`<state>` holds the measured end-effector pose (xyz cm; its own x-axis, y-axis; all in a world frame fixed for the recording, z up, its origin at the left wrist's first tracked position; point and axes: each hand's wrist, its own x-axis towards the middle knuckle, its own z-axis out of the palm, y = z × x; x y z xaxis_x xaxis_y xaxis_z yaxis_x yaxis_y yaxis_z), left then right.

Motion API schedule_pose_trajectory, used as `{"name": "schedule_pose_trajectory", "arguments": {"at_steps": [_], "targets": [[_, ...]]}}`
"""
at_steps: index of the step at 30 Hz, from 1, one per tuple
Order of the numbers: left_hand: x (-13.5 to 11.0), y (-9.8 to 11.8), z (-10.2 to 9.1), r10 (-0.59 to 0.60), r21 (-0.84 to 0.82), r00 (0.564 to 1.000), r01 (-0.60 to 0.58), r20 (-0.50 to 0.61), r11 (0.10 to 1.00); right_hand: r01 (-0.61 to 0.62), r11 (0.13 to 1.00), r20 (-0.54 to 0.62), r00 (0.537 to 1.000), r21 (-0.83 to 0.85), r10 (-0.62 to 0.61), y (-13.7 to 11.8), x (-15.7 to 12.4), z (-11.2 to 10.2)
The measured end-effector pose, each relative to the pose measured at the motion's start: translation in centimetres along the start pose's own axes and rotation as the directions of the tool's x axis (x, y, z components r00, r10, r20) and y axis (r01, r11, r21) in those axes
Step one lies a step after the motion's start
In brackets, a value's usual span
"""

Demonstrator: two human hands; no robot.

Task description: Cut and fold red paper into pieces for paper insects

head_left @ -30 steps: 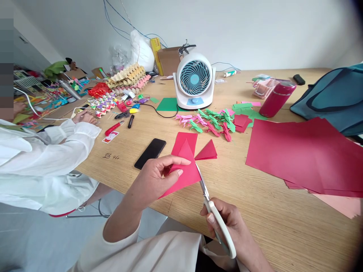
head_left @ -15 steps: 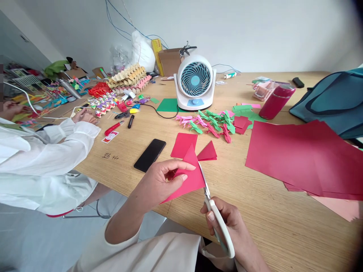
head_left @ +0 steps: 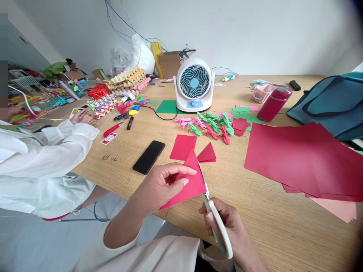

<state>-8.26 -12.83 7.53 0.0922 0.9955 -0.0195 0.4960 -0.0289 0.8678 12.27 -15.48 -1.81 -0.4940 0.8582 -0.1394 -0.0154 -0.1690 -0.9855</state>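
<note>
My left hand [head_left: 167, 185] pinches a red folded paper triangle [head_left: 193, 185] between thumb and fingers, above the table's front edge. In my right hand [head_left: 227, 219] is a pair of white-handled scissors [head_left: 219, 226], blades pointing up and away. The blades lie along the triangle's right edge; whether they are cutting I cannot tell. Just beyond it, a red paper square [head_left: 183, 146] and a smaller folded red triangle [head_left: 207, 153] rest on the table. Part of the square is covered by the held paper.
A black phone [head_left: 149, 156] lies left of my hands. Ahead are cut paper pieces [head_left: 214, 122] and a white fan [head_left: 195, 85]. Large red sheets [head_left: 300, 162], a red flask [head_left: 274, 102] and a blue bag [head_left: 334, 102] are at right. A co-worker's white sleeve [head_left: 51, 151] is at left.
The view has shifted slightly, so the scene sits a little lower. My hands keep the same hold on the paper and scissors, with little other visible change.
</note>
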Motion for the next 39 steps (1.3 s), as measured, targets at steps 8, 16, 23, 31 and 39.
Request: {"name": "schedule_pose_trajectory", "arguments": {"at_steps": [8, 16, 23, 31, 39], "targets": [[-0.06, -0.45, 0.04, -0.018, 0.029, 1.0, 0.017, 0.009, 0.999, 0.001, 1.0, -0.012, 1.0, 0.01, -0.001, 0.37, 0.2, 0.2], [0.23, -0.62, 0.03, 0.021, -0.09, 1.0, -0.02, 0.017, 0.996, 0.027, 0.998, -0.031, 0.999, -0.058, -0.029, 0.34, 0.16, 0.06], [0.57, -0.63, 0.24, 0.009, -0.091, 0.998, -0.014, -0.056, 0.996, 0.005, 0.996, -0.021, 1.0, -0.085, -0.007, 0.46, 0.02, 0.16], [0.27, -0.62, 0.38, -0.027, -0.096, 1.0, 0.026, -0.006, 0.995, 0.001, 0.994, -0.032, 0.999, -0.106, -0.004, 0.27, 0.18, 0.27], [0.28, -0.64, 0.55, -0.039, -0.106, 0.999, 0.039, 0.001, 0.994, -0.011, 0.996, -0.047, 0.999, -0.089, 0.007, 0.46, 0.2, 0.35]]}}
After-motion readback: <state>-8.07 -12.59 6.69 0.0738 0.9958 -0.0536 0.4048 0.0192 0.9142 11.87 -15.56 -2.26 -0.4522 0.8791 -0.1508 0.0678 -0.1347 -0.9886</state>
